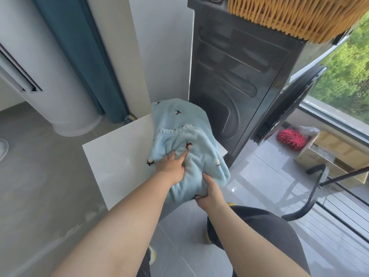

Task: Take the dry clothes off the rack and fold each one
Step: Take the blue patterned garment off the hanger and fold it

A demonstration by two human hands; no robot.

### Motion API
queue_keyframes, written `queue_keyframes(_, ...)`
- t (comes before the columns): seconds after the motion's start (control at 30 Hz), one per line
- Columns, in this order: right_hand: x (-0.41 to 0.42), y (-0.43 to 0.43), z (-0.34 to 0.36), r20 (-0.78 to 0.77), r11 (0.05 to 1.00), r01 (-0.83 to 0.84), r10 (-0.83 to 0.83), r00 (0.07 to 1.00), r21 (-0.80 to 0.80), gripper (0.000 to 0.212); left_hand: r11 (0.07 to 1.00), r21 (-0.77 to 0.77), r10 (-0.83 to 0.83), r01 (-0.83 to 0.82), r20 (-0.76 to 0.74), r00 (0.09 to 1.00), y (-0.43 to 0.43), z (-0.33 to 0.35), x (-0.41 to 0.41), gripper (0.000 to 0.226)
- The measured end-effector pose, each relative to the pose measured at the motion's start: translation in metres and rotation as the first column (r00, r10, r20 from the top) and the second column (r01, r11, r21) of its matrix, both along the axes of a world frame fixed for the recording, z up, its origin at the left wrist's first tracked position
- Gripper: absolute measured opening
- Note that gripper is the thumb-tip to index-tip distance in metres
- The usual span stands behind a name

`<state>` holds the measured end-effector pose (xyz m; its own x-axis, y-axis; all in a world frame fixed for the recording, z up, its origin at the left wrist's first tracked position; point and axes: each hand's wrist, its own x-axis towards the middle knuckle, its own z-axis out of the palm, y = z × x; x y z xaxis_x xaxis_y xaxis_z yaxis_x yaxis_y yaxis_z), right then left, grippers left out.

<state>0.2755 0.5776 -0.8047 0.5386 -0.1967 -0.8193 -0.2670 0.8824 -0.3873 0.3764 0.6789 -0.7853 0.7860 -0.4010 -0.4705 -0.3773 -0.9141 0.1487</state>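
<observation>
A light blue fleece garment (201, 154) with small dark prints and an elastic waistband lies folded on a white table (115, 156), on top of another blue fleece piece (175, 114) of the same print. My left hand (171, 163) presses flat on the garment's left side with fingers spread. My right hand (209, 189) grips the near edge of the garment, thumb on top and fingers tucked under the fabric. A black tube of the drying rack (311, 196) curves in at the right.
A dark grey washing machine (239, 76) stands right behind the table, with a woven basket (295, 15) on top. A white column (50, 66) and a blue curtain (79, 56) are at the left. A red mop head (290, 137) and cardboard box (329, 156) sit by the window.
</observation>
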Motion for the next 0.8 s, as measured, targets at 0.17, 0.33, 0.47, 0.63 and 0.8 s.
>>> queue_keyframes(0.17,0.005,-0.003,0.028,-0.069,0.998,-0.018,0.014,0.998,-0.052,0.036,0.958,-0.160,-0.151,0.238,0.422,0.894,0.019,0.016,-0.011,0.035)
queue_keyframes(0.33,0.008,-0.009,0.060,-0.172,0.998,-0.016,0.004,0.985,-0.067,0.045,0.873,-0.080,-0.430,0.481,0.340,0.836,0.043,0.033,-0.020,0.089)
queue_keyframes(0.47,0.007,-0.008,0.084,-0.208,0.995,-0.037,0.018,0.978,-0.090,0.042,0.908,0.056,-0.413,0.416,0.299,0.860,0.039,0.031,-0.037,0.104)
queue_keyframes(0.63,0.007,-0.010,0.106,-0.212,0.989,-0.119,0.099,0.972,-0.087,0.044,0.981,0.022,-0.191,0.194,0.312,0.931,0.019,0.030,-0.056,0.103)
queue_keyframes(0.8,0.001,-0.018,0.115,-0.180,0.919,-0.297,0.256,0.950,-0.260,0.036,0.988,-0.147,0.006,0.038,0.290,0.957,0.012,0.034,-0.059,0.042)
